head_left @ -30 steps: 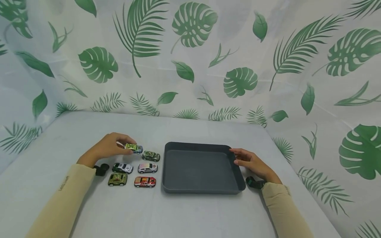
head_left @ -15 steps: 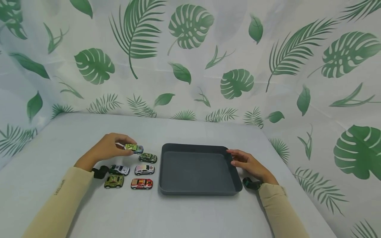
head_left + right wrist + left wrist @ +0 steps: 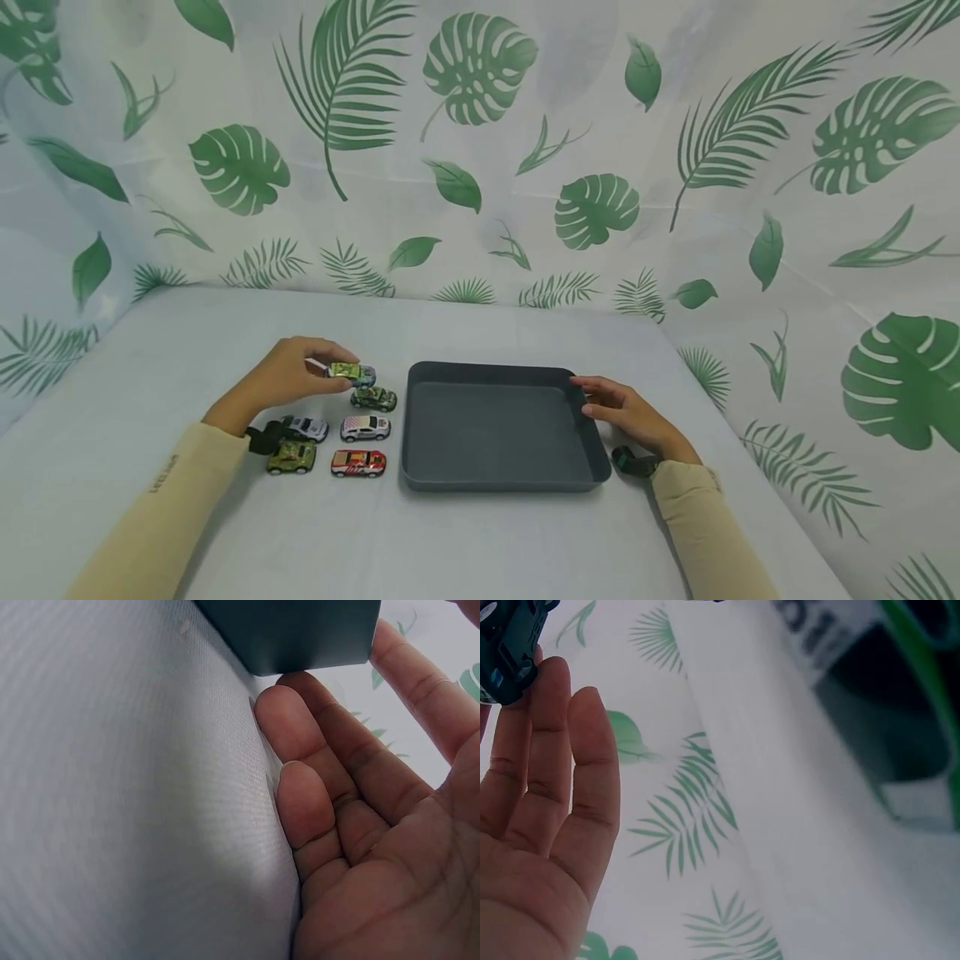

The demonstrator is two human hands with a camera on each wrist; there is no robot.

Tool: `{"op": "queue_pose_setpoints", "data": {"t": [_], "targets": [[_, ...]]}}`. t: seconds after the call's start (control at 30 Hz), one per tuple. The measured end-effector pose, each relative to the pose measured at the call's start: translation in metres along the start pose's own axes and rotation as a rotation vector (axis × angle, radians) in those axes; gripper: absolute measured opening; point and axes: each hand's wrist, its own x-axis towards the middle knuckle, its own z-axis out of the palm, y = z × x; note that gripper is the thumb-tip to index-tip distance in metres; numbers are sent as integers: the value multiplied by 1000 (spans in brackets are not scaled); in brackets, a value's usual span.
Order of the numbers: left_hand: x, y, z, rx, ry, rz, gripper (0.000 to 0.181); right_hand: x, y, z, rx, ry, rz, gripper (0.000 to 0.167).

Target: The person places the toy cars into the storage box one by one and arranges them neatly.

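Observation:
My left hand (image 3: 288,375) pinches a yellow-green toy car (image 3: 348,374) between thumb and fingers, just behind a camouflage toy car (image 3: 373,398). In the left wrist view the held car's dark underside (image 3: 510,649) shows at the fingertips. Whether it is clear of the table I cannot tell. My right hand (image 3: 633,421) rests against the right wall of a dark grey tray (image 3: 502,437), its fingers loosely extended and touching the rim. In the right wrist view, fingertips lie by the tray's corner (image 3: 315,637).
Left of the tray stand a white-and-pink toy car (image 3: 365,427), a red one (image 3: 358,463), an olive one (image 3: 292,457) and a white-and-green one (image 3: 306,428), partly hidden by the left wrist strap. A leaf-patterned cloth (image 3: 465,250) hangs behind the white table.
The left hand has shifted slightly right with the yellow-green toy car, now closer above the camouflage one. The view has drifted a little. The right hand stays at the tray rim.

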Motion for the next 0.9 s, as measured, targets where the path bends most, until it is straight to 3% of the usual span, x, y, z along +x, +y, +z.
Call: {"op": "queue_pose_setpoints", "data": {"t": [0.5,0.9], "targets": [[8,28,-16,52,-15,21,34,0,-2,0,0,3,-5,56],[18,39,-6,24,-47,25,34,1,1,0,8,7,4,56]]}}
